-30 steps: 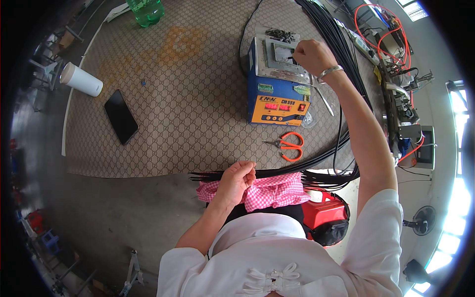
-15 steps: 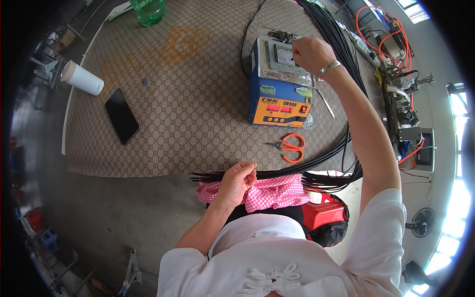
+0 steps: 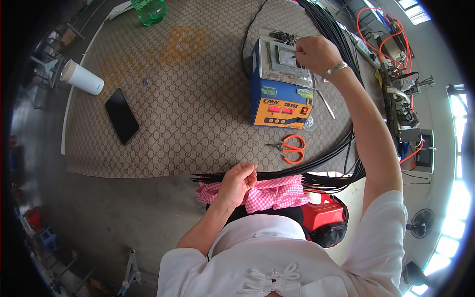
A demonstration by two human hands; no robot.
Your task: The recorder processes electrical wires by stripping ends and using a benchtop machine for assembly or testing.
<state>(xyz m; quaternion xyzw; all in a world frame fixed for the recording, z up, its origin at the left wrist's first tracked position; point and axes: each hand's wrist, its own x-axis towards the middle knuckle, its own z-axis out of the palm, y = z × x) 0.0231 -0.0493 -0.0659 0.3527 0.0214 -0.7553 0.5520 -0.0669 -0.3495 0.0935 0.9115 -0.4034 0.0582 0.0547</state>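
Tabletop (image 3: 188, 109) | black cables (image 3: 279, 173) sideways, tips left | left hand (image 3: 238, 182), right hand (image 3: 319, 53): curled, grip unclear

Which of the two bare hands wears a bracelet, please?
The right hand, at the blue box-shaped machine: it wears a silver bracelet. The left hand, by the thin black cables, shows none.

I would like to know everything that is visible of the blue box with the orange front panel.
The blue box stands upright on the patterned tabletop, its orange front panel facing the person. The panel has two lit red displays, small buttons and a switch. On top is a worn grey, metal-looking plate with a raised rectangular frame. The right hand is over its right side; contact cannot be told.
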